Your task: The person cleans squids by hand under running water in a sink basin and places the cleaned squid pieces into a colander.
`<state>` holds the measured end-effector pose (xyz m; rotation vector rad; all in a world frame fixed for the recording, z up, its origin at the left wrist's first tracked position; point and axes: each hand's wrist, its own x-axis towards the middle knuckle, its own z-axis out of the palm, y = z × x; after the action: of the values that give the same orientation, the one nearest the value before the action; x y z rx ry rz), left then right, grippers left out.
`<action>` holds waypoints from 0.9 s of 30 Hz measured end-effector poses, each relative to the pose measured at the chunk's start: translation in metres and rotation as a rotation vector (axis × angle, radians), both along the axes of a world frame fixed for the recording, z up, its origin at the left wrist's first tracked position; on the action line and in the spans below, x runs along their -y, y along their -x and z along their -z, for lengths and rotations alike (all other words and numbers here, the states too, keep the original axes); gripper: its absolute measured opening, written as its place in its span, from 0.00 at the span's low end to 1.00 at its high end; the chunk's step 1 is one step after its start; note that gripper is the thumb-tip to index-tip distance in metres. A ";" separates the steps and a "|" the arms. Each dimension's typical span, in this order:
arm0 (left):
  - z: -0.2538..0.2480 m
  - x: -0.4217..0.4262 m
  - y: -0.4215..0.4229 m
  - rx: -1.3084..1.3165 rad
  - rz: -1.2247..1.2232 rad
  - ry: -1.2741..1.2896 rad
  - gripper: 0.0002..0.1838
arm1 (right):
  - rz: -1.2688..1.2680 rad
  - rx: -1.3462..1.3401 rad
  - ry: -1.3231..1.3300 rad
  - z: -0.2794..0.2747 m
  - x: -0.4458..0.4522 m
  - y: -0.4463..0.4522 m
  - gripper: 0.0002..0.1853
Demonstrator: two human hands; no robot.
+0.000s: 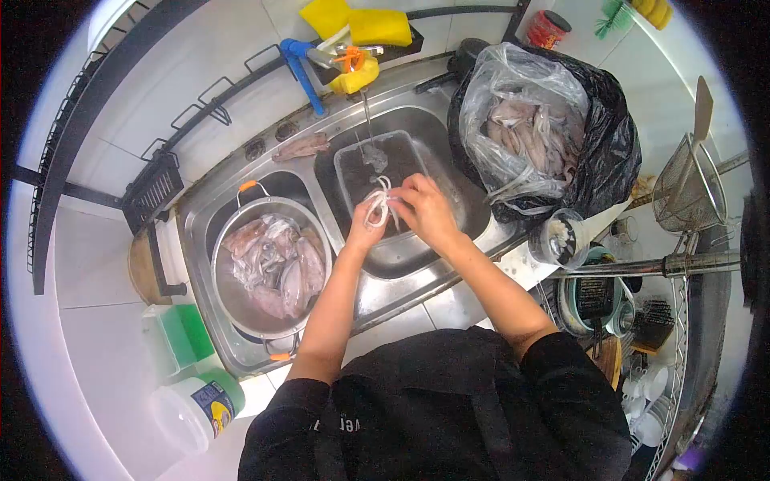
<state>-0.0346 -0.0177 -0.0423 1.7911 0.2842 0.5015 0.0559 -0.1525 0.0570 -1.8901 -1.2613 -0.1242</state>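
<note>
Over the right sink basin, my left hand [367, 224] is closed on a small bunch of pale squid tentacles [380, 202]. My right hand [425, 210] pinches the same tentacles from the right side. Beneath them a clear rectangular tub [346, 170] of dark water sits in the basin, and a thin stream from the tap [353, 62] runs into it. To the left, a steel pot [220, 276] with orange handles holds several squid [301, 276]. One squid piece [301, 147] lies on the sink ledge behind.
A black bag [613, 120] with a clear liner full of squid stands right of the basin. Near it are a clear container [559, 239] and a hanging strainer [688, 192]. A green container [188, 337] and a tub [210, 405] stand at lower left.
</note>
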 end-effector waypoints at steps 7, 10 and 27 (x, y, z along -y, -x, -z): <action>-0.026 0.003 -0.001 0.038 -0.015 -0.288 0.14 | -0.095 -0.024 0.082 0.004 -0.001 -0.003 0.09; -0.027 0.003 -0.003 0.002 0.008 -0.217 0.12 | -0.106 -0.021 0.107 0.005 -0.001 -0.004 0.10; -0.048 -0.001 -0.004 0.127 -0.230 -0.448 0.13 | -0.087 -0.428 0.037 0.005 0.009 0.005 0.12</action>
<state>-0.0305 -0.0167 0.0059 2.1592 0.3074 0.8941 0.0510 -0.1610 0.0520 -1.7673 -1.0514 0.3357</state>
